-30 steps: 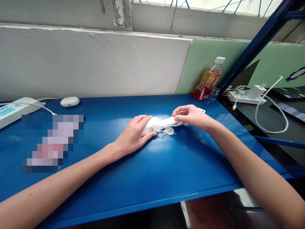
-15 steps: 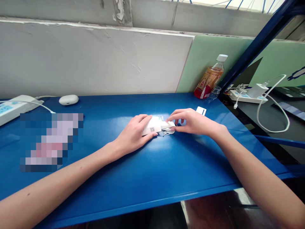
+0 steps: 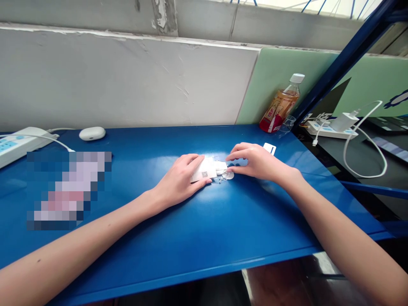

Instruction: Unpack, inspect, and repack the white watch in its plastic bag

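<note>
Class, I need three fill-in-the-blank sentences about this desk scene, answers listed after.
1. The left hand grips a small ____ box.
2. The table is painted ____.
3. The bottle stands before a pale ____ panel.
Answers: white; blue; green.

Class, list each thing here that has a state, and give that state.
white box, flat on table, held by left hand, right hand at its end.
bottle, upright, capped.
earbud case, shut.
charger, plugged into power strip.
</note>
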{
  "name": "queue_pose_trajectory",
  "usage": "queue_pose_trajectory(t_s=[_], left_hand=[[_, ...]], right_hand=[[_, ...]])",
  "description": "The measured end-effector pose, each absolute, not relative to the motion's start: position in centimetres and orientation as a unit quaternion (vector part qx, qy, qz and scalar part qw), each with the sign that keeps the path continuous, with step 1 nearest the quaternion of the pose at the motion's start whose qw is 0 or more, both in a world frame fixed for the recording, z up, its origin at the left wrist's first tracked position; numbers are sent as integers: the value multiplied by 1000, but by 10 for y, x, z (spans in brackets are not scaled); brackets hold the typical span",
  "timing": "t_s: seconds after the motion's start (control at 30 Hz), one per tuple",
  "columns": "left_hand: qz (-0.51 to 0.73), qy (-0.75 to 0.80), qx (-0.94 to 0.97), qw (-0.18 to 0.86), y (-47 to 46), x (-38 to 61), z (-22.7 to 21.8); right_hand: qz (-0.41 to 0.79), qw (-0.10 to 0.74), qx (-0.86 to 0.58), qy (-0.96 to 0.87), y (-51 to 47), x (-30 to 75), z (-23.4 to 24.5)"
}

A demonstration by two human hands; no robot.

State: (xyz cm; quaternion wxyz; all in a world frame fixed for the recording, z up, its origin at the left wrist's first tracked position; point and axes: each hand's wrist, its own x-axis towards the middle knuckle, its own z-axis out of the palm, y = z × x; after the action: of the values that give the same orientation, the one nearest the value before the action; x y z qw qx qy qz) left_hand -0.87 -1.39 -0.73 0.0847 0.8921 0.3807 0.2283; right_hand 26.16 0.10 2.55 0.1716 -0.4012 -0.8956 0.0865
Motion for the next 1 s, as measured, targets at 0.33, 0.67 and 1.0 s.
queue_pose_trajectory(t_s=[0.33, 0.67, 1.0], left_hand=[[228, 381, 892, 85, -14, -8, -8], [234, 374, 893, 86, -13, -9, -9], [72, 382, 921, 39, -15, -6, -2]], right_hand=[[139, 168, -395, -892, -2, 252, 24], [161, 215, -390, -881, -8, 237, 10], [183, 228, -380, -878, -1, 248, 17]])
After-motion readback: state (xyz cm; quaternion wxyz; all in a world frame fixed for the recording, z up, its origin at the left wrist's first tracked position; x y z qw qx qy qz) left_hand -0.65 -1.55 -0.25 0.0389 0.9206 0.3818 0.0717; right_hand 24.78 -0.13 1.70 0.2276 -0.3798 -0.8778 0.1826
